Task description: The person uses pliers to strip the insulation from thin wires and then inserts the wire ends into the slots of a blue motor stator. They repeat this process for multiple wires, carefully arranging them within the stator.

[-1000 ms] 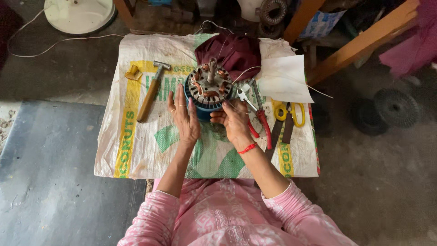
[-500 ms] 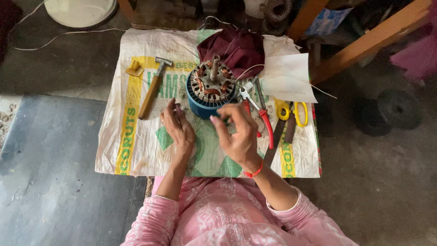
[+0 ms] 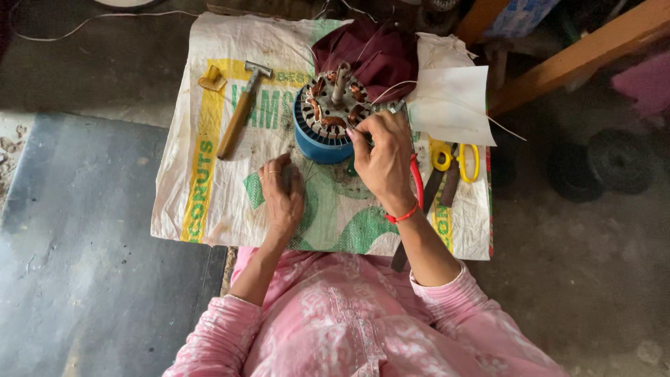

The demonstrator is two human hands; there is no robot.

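Head view: the motor stator (image 3: 326,120), a blue ring with copper windings and an upright shaft, stands at the far middle of the worktop (image 3: 209,202) on a printed woven sack; the right hand (image 3: 380,157) is on its right rim, fingers (image 3: 359,136) bent together onto the windings; the left hand (image 3: 281,188) rests closed on the sack, just near and left of the stator; a hammer (image 3: 239,112) lies further left, yellow scissors (image 3: 453,157) to the right.
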